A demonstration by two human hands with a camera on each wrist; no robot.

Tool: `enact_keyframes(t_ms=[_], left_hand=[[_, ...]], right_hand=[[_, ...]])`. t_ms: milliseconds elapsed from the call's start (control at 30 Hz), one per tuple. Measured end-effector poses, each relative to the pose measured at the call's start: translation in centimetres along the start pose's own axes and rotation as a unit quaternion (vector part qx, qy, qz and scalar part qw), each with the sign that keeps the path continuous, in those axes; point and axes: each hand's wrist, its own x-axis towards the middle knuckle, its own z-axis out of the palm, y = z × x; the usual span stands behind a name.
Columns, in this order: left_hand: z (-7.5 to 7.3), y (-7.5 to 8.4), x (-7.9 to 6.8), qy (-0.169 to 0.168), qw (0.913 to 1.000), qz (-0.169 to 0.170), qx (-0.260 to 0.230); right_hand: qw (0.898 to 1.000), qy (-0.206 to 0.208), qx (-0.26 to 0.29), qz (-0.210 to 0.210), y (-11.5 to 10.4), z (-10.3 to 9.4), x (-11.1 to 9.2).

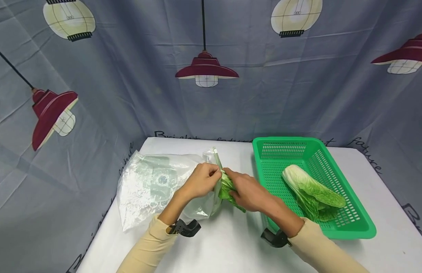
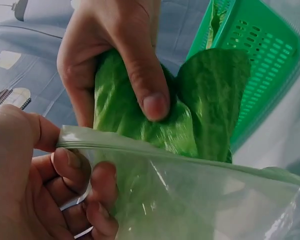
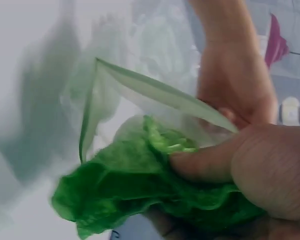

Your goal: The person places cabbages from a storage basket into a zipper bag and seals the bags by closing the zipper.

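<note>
My left hand (image 1: 201, 179) pinches the rim of a clear zip bag (image 2: 230, 192) between thumb and fingers. The bag's mouth gapes in the right wrist view, its pale green zip edge (image 3: 155, 92) spread wide. With my right hand (image 1: 250, 189) I grip a green leafy cabbage (image 2: 140, 110), thumb across its leaves. Part of this cabbage is inside the bag, seen faintly through the plastic; its leafy end (image 3: 110, 195) sticks out of the mouth. Its far end is hidden from the head view by bag and hands.
A green plastic basket (image 1: 257, 159) stands to the right, with another cabbage (image 1: 315, 191) lying in it. More clear plastic bags (image 1: 139, 189) lie flat on the white table (image 1: 224, 250) at the left. A grey printed curtain (image 1: 204, 110) hangs behind and along both sides.
</note>
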Motion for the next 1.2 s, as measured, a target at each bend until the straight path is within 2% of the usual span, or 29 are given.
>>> enact_keyframes(t_ms=[300,433,500,567,700,767,900,967,1100,1200], left_hand=[[0.2,0.0,0.1,-0.003,0.9996,0.021,-0.017],[0.1,0.0,0.0,0.008,0.9991,0.020,-0.036],[-0.1,-0.1,-0.1,0.019,0.9986,0.021,-0.044],[-0.3,-0.1,-0.2,0.032,0.9981,0.024,-0.048],[-0.5,0.1,-0.3,0.051,0.9967,0.036,-0.052],[-0.6,0.3,-0.3,0.054,0.9961,0.042,-0.056],[-0.8,1.1,-0.4,0.046,0.9955,0.054,-0.063],[-1.3,1.7,-0.5,0.044,0.9951,0.063,-0.063],[-3.4,2.7,-0.6,0.077,0.9935,0.069,-0.047],[-5.4,3.3,-0.5,0.117,0.9907,0.068,-0.019]], right_hand=[[0.997,0.068,0.032,0.005,0.9,2.4,0.1],[0.997,0.054,0.049,0.016,1.3,2.8,0.0],[0.996,0.040,0.076,0.025,1.6,2.5,-0.1],[0.992,0.040,0.113,0.036,2.0,2.0,0.0],[0.976,0.084,0.187,0.075,2.9,0.7,0.7],[0.978,0.083,0.175,0.082,3.2,0.2,1.2],[0.990,0.036,0.119,0.071,3.5,-0.3,1.8],[0.993,0.029,0.099,0.063,3.6,-0.7,1.7],[0.993,0.039,0.084,0.076,4.0,-1.8,1.4],[0.993,0.042,0.067,0.086,4.5,-3.6,1.2]])
